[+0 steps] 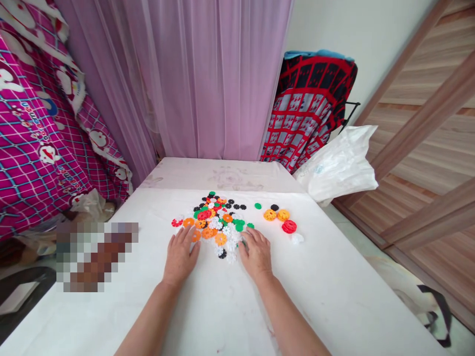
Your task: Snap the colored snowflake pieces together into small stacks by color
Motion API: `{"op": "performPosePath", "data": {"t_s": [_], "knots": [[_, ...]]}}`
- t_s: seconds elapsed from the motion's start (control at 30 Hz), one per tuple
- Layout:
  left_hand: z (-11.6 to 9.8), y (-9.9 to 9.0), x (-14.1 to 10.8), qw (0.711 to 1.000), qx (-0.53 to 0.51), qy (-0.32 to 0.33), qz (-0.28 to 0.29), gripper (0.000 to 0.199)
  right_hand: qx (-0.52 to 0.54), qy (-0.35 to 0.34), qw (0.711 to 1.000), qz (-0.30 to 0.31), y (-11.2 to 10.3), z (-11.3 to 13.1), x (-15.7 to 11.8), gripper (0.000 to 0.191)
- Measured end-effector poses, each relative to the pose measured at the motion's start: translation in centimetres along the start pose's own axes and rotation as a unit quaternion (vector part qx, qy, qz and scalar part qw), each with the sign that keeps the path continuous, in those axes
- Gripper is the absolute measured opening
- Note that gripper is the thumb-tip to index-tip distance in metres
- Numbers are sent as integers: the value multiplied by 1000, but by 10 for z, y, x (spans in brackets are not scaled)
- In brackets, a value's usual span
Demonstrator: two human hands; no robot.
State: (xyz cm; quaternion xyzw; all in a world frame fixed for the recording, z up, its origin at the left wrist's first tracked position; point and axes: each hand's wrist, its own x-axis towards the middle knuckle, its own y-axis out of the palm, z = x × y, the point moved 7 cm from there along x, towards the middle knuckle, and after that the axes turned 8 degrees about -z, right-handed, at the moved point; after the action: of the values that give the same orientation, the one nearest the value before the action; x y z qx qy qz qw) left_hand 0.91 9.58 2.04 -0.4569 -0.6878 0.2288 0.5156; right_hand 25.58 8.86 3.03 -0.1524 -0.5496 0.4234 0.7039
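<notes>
Sheer mauve curtain [218, 84] hanging behind the far end of a white-covered table [326, 301]; magenta checked cloth [40, 133] with a cartoon print fills the left background, a red-and-black patterned garment [308, 109] hangs far right, and a white plastic bag [337, 165] sits at the table's far right corner beside wood-grain panels [426, 123]. A pixelated patch [96, 257] hides part of the left foreground.

Centre: interlocking plastic snowflake discs [211, 222] in orange, white, black, green and red lie in a loose, overlapping pile. Right of the pile, apart from it: two orange discs [276, 214], a red disc [289, 226] and a white disc [297, 239], with single green [258, 205] and black discs [274, 207] further toward the far side.

Near side: left hand [180, 257], palm down with fingers spread, rests at the pile's near left edge. Right hand [257, 253] lies over the pile's near right edge, its fingers [247, 237] on the discs. Each grip is open, with no disc visibly held
</notes>
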Motion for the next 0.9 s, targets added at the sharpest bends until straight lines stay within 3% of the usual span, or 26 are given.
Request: {"op": "performPosePath", "data": {"t_s": [0.2,0.3,0.47,0.6,0.73,0.8,0.9], "knots": [[22,-8,8,996,-70,-35,-39,44,-65,84,994,-4,-2,-50,2,39],[29,-10,6,992,-99,-66,-50,44,-43,56,997,32,8,-38,-3,38],[29,-12,1,985,-135,-100,-33,41,121,-11,991,56,9,8,-4,36],[26,-16,-1,982,-152,-110,-23,41,205,60,977,-6,-6,3,4,28],[21,-20,-2,980,-163,-114,-20,40,233,147,961,16,-8,-12,-1,26],[18,-21,-3,978,-170,-115,-20,39,241,153,958,41,-10,-11,-6,25],[17,-21,-6,976,-179,-123,-21,38,233,99,964,83,-16,0,-14,19]]}}
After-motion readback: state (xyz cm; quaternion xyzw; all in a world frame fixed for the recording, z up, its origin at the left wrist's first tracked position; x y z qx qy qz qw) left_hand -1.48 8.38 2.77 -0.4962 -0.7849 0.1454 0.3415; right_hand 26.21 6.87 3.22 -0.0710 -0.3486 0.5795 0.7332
